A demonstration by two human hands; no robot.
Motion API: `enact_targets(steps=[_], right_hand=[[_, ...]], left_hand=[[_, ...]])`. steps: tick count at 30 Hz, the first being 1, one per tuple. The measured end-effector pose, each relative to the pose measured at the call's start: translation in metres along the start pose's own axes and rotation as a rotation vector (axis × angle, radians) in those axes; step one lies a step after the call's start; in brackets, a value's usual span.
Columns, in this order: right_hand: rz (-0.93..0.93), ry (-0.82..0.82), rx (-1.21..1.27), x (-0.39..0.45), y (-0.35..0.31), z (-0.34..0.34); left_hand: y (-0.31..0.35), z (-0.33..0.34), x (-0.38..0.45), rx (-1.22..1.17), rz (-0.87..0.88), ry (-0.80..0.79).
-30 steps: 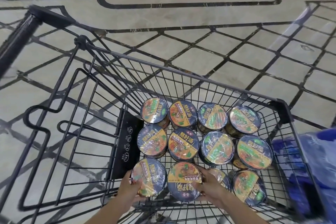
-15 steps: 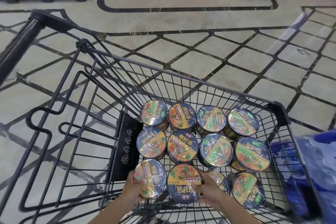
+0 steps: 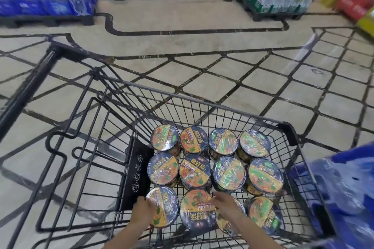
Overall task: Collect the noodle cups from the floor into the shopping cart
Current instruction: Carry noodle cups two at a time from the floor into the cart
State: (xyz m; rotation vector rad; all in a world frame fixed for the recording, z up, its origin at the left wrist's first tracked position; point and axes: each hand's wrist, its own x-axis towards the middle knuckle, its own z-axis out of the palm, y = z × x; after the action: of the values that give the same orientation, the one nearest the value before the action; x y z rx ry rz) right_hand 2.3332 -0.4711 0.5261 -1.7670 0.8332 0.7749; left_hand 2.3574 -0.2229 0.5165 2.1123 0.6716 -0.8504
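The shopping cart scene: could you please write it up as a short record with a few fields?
setting: shop floor, tiled
container: black wire shopping cart
contents: twelve noodle cups, lids up, three rows of four; one near cup mostly hidden by the right arm
left hand: holds the near-left noodle cup by its side
right hand: on the second near cup, fingers over its lid edge
cups on floor: none visible
nearby: blue packs right of the cart

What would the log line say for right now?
left hand: holds near-left noodle cup | right hand: on next cup | place: shopping cart | near row being set
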Motion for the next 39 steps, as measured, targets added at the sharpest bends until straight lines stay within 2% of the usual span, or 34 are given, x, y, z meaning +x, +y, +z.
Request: enact_targets(steps=[4, 7, 10, 15, 18, 20, 28, 33, 39], right_hand=[[-0.152, 0.082, -0.197, -0.028, -0.036, -0.016], [-0.313, 0.150, -0.289, -0.054, -0.066, -0.030], [-0.470, 0.252, -0.457, -0.087, -0.102, -0.046], [-0.638, 0.415, -0.620, -0.136, -0.138, -0.066], [-0.699, 0.495, -0.697, -0.153, -0.139, -0.078], [-0.706, 0.530, -0.779, -0.164, -0.131, -0.086], [-0.542, 0.717, -0.795, -0.198, -0.075, -0.124], [-0.372, 0.922, -0.744, -0.247, -0.026, -0.155], [-0.122, 1.082, -0.698, -0.344, 0.067, -0.178]], left_hand=[[0.035, -0.021, -0.022, 0.170, 0.186, 0.024], [0.077, -0.042, -0.050, 0.203, 0.433, 0.038], [0.123, -0.064, -0.085, 0.299, 0.635, 0.156], [0.172, -0.075, -0.119, 0.555, 0.833, 0.304], [0.186, -0.072, -0.131, 0.588, 0.937, 0.353], [0.195, -0.066, -0.140, 0.722, 1.017, 0.380], [0.231, -0.024, -0.181, 1.082, 1.380, 0.404], [0.259, 0.022, -0.215, 1.146, 1.706, 0.337], [0.274, 0.097, -0.300, 1.045, 2.155, 0.182]])
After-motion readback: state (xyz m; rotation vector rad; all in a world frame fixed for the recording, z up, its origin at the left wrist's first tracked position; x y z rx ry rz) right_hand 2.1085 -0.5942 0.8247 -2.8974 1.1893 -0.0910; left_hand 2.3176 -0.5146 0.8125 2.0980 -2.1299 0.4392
